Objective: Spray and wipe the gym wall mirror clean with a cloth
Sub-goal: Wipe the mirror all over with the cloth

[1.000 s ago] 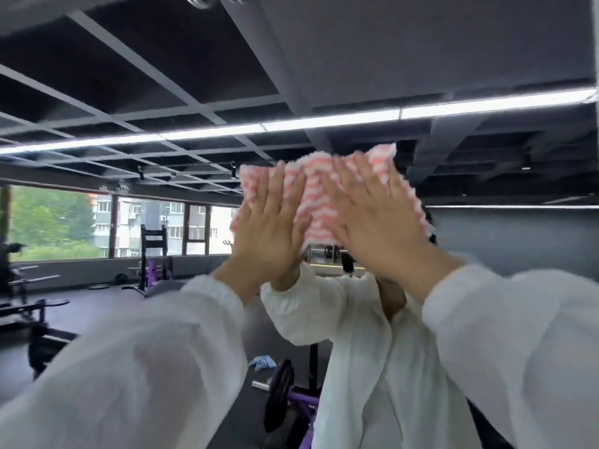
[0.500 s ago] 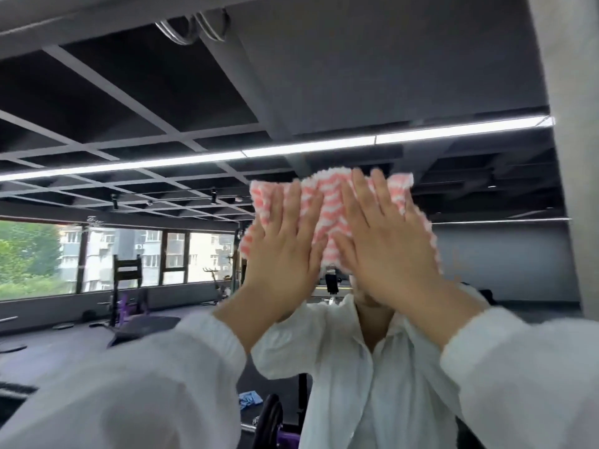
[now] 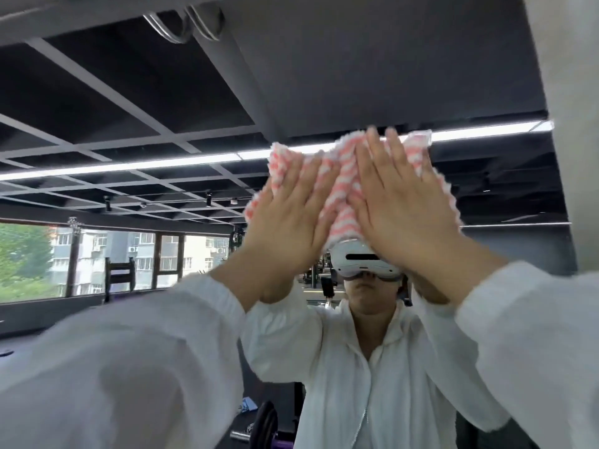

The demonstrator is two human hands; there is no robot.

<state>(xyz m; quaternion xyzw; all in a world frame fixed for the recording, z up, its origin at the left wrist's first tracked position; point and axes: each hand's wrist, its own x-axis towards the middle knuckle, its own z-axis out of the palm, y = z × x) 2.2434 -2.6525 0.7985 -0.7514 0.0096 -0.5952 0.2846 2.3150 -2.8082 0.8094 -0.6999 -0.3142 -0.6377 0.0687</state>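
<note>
Two hands: our left hand and right hand lie flat, fingers straight, pressing the cloth on the mirror and gripping nothing.
Cloth: near 1 o'clock in the view, up against the glass.
Slip risk: with nothing pinched, easing pressure could drop the cloth.
Streak risk: the bunched fold between our palms may leave missed bands.
Reach risk: at 2 o'clock, the wall edge could snag a corner.

Ceiling: a dark grid of beams, with metal hoops hanging near the top.
Light: a long bright strip light across the ceiling.
Windows: a row of windows at the left, showing trees and apartment buildings.
Equipment: a dark rack before the windows; a barbell weight plate low down.
Right edge: a pale wall.
</note>
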